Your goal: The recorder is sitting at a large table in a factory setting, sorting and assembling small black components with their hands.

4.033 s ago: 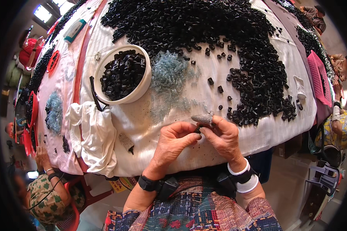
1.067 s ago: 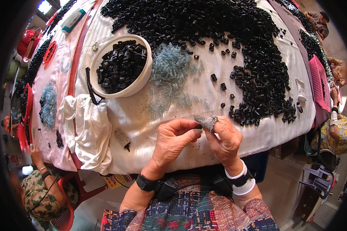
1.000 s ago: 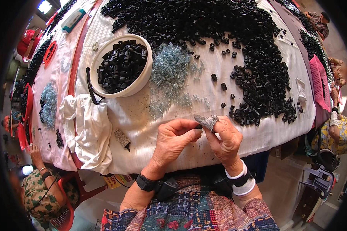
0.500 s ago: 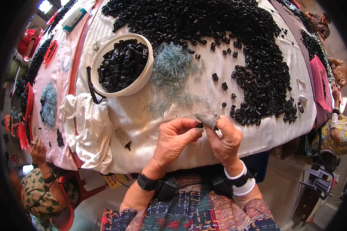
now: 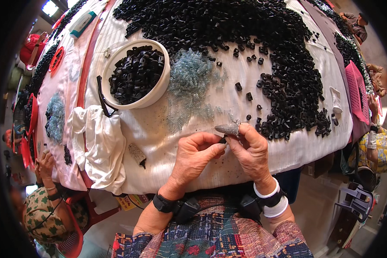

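My left hand [image 5: 196, 155] pinches a small black plastic part [image 5: 223, 140] between thumb and fingertips. Close against it, my right hand [image 5: 251, 150] is closed too, its thumb near the same part. A grey, pointed, cone-like piece [image 5: 227, 128] sticks out leftward at the right fingertips; whether it is held or worn on a finger I cannot tell. Beyond my hands lies a heap of clear bluish coil springs [image 5: 190, 73]. Loose black parts [image 5: 292, 94] spread across the right and far side. A white tub [image 5: 162, 81] on the left is filled with black parts.
A crumpled white cloth [image 5: 96, 146] and a speckled grey piece [image 5: 136, 155] lie left of my hands. A pink basket [image 5: 357, 92] stands at the right edge. At the left, a co-worker's hand [image 5: 45, 165] is near another spring heap [image 5: 55, 117].
My right hand has shifted slightly left, and the grey piece has tilted closer to level. The black part stays between my hands. The co-worker's hand at left has moved right.
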`<control>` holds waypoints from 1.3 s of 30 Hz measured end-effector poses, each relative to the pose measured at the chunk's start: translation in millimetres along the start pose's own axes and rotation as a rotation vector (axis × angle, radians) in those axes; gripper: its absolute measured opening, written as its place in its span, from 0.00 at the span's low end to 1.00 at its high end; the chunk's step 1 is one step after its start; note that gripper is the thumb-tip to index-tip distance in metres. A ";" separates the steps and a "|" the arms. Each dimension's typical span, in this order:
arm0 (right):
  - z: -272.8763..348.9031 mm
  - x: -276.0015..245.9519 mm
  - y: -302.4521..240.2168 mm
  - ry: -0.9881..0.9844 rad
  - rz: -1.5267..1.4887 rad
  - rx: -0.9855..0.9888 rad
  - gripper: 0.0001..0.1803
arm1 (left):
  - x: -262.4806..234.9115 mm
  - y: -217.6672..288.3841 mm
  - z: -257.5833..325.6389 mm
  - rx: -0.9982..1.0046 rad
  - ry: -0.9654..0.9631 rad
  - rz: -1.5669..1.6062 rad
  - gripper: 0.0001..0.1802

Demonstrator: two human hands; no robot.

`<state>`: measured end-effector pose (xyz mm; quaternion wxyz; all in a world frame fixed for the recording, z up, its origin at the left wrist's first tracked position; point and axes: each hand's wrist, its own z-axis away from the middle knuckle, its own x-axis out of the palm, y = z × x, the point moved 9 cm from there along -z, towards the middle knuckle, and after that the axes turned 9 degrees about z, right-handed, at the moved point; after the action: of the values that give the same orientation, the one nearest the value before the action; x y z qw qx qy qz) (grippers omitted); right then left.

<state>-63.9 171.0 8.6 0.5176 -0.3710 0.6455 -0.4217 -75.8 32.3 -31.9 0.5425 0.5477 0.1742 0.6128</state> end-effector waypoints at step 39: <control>12.6 11.4 -39.8 0.061 0.453 -0.522 0.26 | 3.8 -1.9 -4.8 -0.185 0.043 0.089 0.04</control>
<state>-52.0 143.9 40.1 0.4661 -0.3254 0.8128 -0.1274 -78.3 38.1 -33.2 0.5591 0.4892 0.1042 0.6612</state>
